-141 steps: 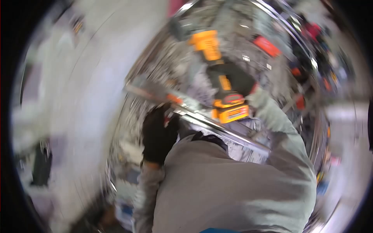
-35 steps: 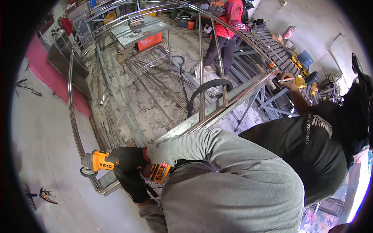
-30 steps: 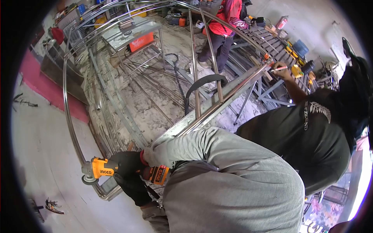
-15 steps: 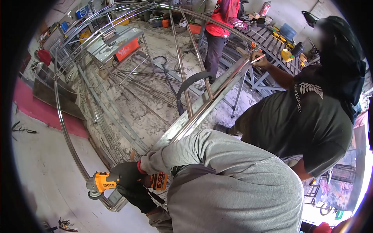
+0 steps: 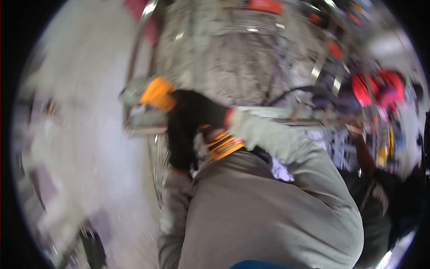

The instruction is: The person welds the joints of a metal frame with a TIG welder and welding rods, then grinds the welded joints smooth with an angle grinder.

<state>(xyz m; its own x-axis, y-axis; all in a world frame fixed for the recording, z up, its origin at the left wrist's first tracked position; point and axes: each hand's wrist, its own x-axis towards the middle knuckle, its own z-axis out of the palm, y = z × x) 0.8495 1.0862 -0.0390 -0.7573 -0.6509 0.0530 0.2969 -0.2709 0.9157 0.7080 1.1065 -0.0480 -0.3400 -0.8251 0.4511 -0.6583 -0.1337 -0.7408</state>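
A cordless angle grinder (image 5: 158,94) with an orange body lies across the middle left, blurred by motion. Its grey head points left and its battery (image 5: 225,145) shows on the right. My right hand (image 5: 199,107), in a black glove, is wrapped round the grinder's body. Just below, my left hand (image 5: 180,143), also gloved in black, is closed against the grinder; its fingertips are hidden. Under the grinder's head is the corner of a metal tube frame (image 5: 143,131). Whether the disc touches the metal cannot be made out.
A co-worker in a dark shirt (image 5: 367,219) is at the right, one hand (image 5: 356,127) by the frame's far end. Another person in a red jacket (image 5: 378,89) stands beyond. A dark strap (image 5: 309,89) arches over the frame. Pale floor (image 5: 98,157) lies left.
My view has swung left and down, so the scene is rotated and smeared. The grinder and both hands now appear higher and further right. Both hands stay on the grinder.
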